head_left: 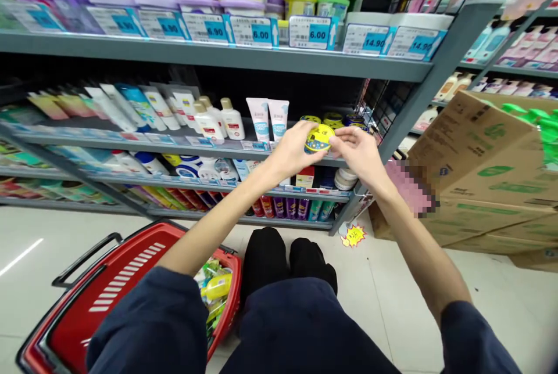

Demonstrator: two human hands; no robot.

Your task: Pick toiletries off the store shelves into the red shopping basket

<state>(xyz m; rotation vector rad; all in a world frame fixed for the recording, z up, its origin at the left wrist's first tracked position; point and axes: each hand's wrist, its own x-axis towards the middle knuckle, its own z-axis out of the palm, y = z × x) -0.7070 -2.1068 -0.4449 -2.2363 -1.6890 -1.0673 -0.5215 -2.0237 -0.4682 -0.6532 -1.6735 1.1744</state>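
In the head view, my left hand (295,150) is closed around the left side of a small round yellow tin (319,138) with a blue patterned lower part. My right hand (357,148) pinches the right edge of this tin between thumb and fingers. The tin is tilted, its printed face toward me, in front of the middle shelf. Similar yellow-topped round tins (333,118) stand just behind it on that shelf. Two pale pink tubes (269,119) stand upright to the left of my hands.
A red shopping basket (117,298) holding several packaged goods is on the floor at my left. Cardboard boxes (479,188) are stacked on the right beside the shelf's upright post (453,37). Tubs with price tags (213,28) line the upper shelf.
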